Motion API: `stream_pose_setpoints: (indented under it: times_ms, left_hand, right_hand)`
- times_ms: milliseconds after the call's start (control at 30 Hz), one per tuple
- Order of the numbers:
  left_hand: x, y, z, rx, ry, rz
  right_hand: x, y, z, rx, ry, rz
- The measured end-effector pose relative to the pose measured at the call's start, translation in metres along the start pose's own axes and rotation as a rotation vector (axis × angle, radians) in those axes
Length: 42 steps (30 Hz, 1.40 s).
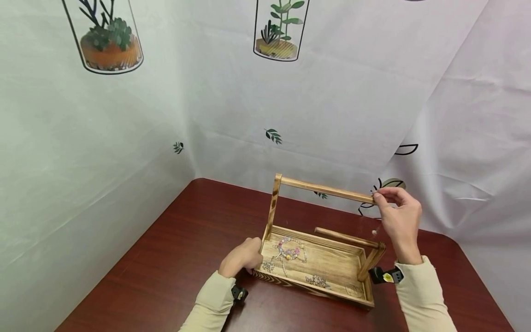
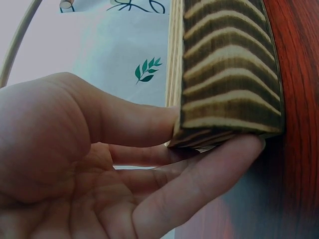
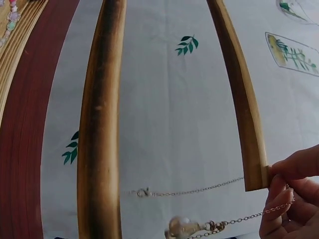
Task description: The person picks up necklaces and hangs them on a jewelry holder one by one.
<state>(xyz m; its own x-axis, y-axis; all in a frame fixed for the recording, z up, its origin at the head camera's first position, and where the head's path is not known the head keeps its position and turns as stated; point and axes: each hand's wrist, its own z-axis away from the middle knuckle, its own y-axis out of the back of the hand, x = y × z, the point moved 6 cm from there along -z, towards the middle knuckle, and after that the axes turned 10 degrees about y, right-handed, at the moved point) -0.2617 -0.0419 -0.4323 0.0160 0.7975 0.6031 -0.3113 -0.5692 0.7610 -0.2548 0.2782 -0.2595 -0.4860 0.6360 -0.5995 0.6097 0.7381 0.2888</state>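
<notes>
A wooden jewelry stand has a shallow tray base [image 1: 336, 265], a tall upper bar [image 1: 325, 188] and a lower bar [image 1: 346, 237]. My left hand [image 1: 244, 256] grips the tray's left end, thumb on one side and fingers on another in the left wrist view. At the free right end of the upper bar, my right hand [image 1: 401, 216] pinches a thin chain necklace [image 3: 259, 215]. In the right wrist view, one strand passes behind the bar's end, and a pale bead pendant [image 3: 183, 227] hangs below the fingertips. The far strand ends in a small clasp [image 3: 143, 192].
Colorful beaded bracelets [image 1: 286, 241] lie in the tray's left part. Silvery chain pieces [image 1: 316, 281] rest near its front wall. The stand is on a dark red table [image 1: 174, 258], with a white printed cloth [image 1: 224, 157] behind it.
</notes>
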Motion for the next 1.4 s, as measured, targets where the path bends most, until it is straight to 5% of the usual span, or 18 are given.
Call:
stream_pose_setpoints:
  times_ms: [367,733,1400]
  left_hand:
    - [0.000,-0.001,-0.002,-0.004,0.013,-0.027]
    - [0.002,0.000,0.000,0.009,-0.008,-0.005]
    - [0.001,0.000,0.003,0.006,-0.014,0.030]
  right_hand:
    - [-0.015,-0.008,0.005,-0.025,0.090,0.028]
    - [-0.059,-0.023,0.012,-0.041,0.146,-0.092]
    - [-0.085,-0.057,0.020,-0.105,0.104,-0.246]
